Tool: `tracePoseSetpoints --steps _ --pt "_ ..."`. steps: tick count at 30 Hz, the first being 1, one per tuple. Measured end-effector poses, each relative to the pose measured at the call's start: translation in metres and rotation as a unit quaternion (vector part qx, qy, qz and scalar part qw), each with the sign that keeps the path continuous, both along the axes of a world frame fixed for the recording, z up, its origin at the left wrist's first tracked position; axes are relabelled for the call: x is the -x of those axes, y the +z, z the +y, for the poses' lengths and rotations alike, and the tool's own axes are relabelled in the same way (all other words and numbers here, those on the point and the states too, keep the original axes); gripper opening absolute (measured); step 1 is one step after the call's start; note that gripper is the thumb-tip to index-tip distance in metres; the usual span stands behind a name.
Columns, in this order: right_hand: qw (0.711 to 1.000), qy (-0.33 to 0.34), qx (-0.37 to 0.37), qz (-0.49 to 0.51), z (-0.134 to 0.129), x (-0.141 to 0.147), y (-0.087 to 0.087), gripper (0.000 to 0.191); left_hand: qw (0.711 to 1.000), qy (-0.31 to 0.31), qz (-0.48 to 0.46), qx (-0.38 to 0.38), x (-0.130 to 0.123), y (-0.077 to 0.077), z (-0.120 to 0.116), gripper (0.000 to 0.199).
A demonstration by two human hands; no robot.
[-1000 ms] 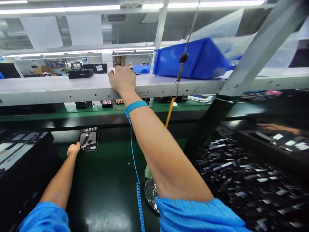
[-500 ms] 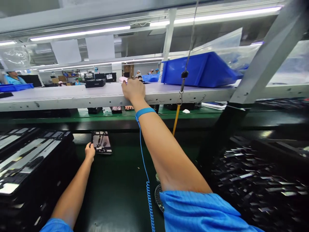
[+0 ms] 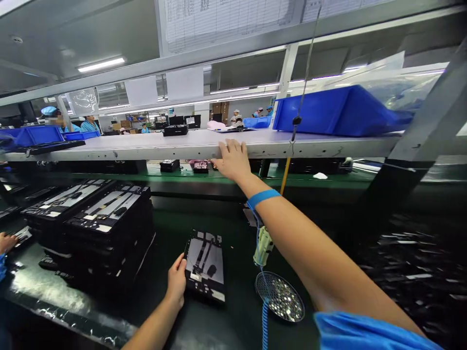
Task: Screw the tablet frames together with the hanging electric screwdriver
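My left hand (image 3: 176,283) grips the left edge of an opened tablet (image 3: 206,262), its grey inside and dark ribbon strips facing up, over the dark green worktop (image 3: 166,321). Fingers apart, my right hand (image 3: 233,161) is at the front edge of the raised white shelf (image 3: 142,142), with nothing visible in it. Around my right wrist runs a blue strap (image 3: 263,198) with a coiled cord (image 3: 265,321). Below that forearm are a pale green electric screwdriver (image 3: 263,247), partly hidden, and a round mesh dish (image 3: 260,287) full of small shiny screws.
Stacks of similar opened tablets (image 3: 113,204) stand at left. A co-worker's hand (image 3: 6,242) shows at the left edge. Dark parts (image 3: 416,262) are piled at right. The shelf carries a blue bin (image 3: 317,112), and a cable (image 3: 304,78) hangs before it.
My left hand has brought the tablet nearer. My right hand has come down from above the shelf to its front edge, fingers now spread. The view has shifted left, showing the screw dish.
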State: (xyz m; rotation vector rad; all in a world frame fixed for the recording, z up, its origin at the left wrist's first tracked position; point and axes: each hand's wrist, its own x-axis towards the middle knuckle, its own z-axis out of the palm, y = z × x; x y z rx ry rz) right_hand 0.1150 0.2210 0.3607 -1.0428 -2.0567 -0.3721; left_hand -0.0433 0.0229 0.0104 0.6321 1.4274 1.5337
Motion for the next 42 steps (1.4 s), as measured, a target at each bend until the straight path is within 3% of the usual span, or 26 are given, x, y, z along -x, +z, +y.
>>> tracePoseSetpoints --steps 3,6,7,10,12,14,16,19,22,25,28,37,42 --pt "0.989 0.093 0.095 0.067 -0.051 -0.006 -0.052 0.052 0.998 -0.014 0.061 -0.007 0.001 -0.002 -0.032 0.05" --pt "0.977 0.103 0.182 0.048 -0.123 -0.014 -0.118 0.034 0.991 -0.061 0.115 0.012 0.007 -0.004 -0.06 0.047" --pt "0.964 0.137 0.225 0.044 -0.149 -0.017 -0.14 0.031 0.988 -0.081 0.134 0.02 0.009 -0.004 -0.069 0.046" --pt "0.937 0.192 0.29 0.026 -0.218 -0.032 -0.196 0.036 0.972 -0.149 0.177 0.031 0.019 -0.005 -0.091 0.052" --pt "0.928 0.156 0.337 0.033 -0.251 -0.047 -0.23 0.036 0.948 -0.209 0.238 0.035 0.027 -0.003 -0.104 0.06" --pt "0.914 0.087 0.392 0.056 -0.276 -0.067 -0.264 0.034 0.901 -0.269 0.338 0.022 0.036 0.003 -0.117 0.066" --pt "0.902 0.04 0.423 0.076 -0.293 -0.086 -0.299 0.035 0.847 -0.313 0.429 -0.006 0.043 0.008 -0.127 0.071" --pt "0.897 0.005 0.429 0.106 -0.308 -0.105 -0.337 0.04 0.803 -0.354 0.479 -0.031 0.049 0.009 -0.133 0.081" --pt "0.885 0.012 0.458 0.079 -0.309 -0.112 -0.346 0.055 0.784 -0.373 0.495 -0.029 0.045 0.005 -0.13 0.078" --pt "0.858 0.031 0.511 0.033 -0.297 -0.116 -0.334 0.072 0.784 -0.385 0.486 -0.019 0.038 0.003 -0.122 0.071" --pt "0.839 0.027 0.544 0.018 -0.279 -0.121 -0.325 0.076 0.787 -0.4 0.47 -0.003 0.031 0.006 -0.113 0.072" --pt "0.864 0.006 0.502 0.033 -0.259 -0.14 -0.36 0.065 0.741 -0.417 0.525 -0.04 0.02 -0.002 -0.098 0.063" --pt "0.858 0.039 0.511 0.036 -0.254 -0.143 -0.357 0.063 0.712 -0.438 0.546 -0.061 0.02 0.002 -0.1 0.056"
